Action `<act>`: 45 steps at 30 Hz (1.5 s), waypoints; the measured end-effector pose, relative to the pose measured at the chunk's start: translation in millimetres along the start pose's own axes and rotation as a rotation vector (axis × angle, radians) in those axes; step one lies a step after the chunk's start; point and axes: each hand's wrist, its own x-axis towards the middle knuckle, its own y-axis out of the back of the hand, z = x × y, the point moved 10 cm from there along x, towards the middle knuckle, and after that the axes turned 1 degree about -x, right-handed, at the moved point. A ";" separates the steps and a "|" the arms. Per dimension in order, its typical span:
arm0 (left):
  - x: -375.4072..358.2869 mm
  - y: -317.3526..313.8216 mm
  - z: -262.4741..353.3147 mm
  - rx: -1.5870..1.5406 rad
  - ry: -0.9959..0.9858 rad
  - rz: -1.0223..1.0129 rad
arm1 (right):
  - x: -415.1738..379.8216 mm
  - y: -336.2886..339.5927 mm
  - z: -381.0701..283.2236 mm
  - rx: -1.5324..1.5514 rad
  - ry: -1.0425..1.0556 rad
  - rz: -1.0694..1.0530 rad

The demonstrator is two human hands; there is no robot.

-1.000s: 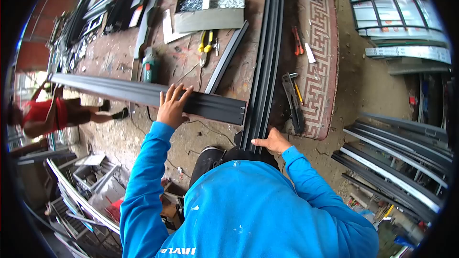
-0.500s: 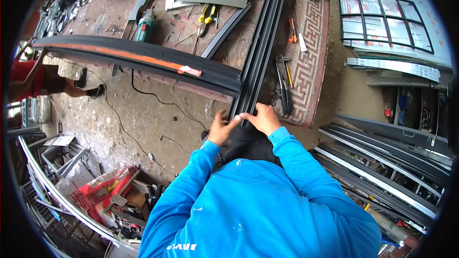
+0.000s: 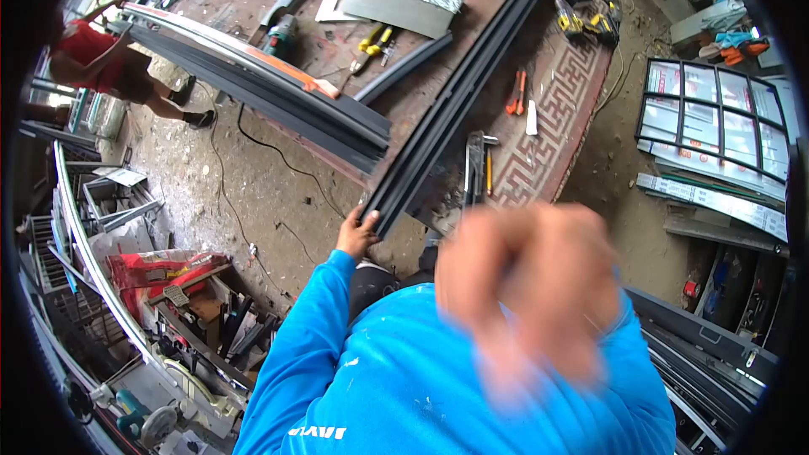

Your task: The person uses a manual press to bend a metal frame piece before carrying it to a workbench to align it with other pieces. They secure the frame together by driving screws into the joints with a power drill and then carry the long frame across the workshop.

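My left hand (image 3: 357, 234) is closed around the near end of a long black metal profile (image 3: 468, 88), thumb on top. The profile runs away from me across the work table (image 3: 421, 109). Up close to the camera, my right hand (image 3: 527, 286) is raised off the profile and badly smeared by motion, so its fingers cannot be read. A second black profile (image 3: 261, 88) reaches in from the left, its end close to the first one. An orange-and-white strip (image 3: 286, 72) lies along it.
A person in red (image 3: 88, 55) at the left has hands at the far end of the strip. On the table are a grinder (image 3: 282, 36), pliers (image 3: 371, 44), a metal tray (image 3: 396, 13) and an orange-handled tool (image 3: 517, 93). Cordless drills (image 3: 586, 21) stand at the right edge.
My right hand has left the profile's end and come up toward the camera. My left hand stays at that end, now gripping it. The view has turned, and the second profile's end sits farther left.
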 end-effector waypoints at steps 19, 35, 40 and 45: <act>-52.1 -13.0 52.9 -0.069 -0.124 0.104 | -10.0 150.2 171.4 -1.309 -0.210 0.047; -194.7 -67.0 248.6 0.239 -0.634 0.088 | 0.2 82.6 40.0 -1.407 0.288 -0.064; -252.8 -100.8 326.0 0.199 -0.876 -0.038 | 12.6 55.0 -36.1 -1.458 0.594 -0.010; -185.6 -40.0 326.3 0.101 -0.689 0.374 | 33.0 87.4 -124.6 -1.397 0.839 0.299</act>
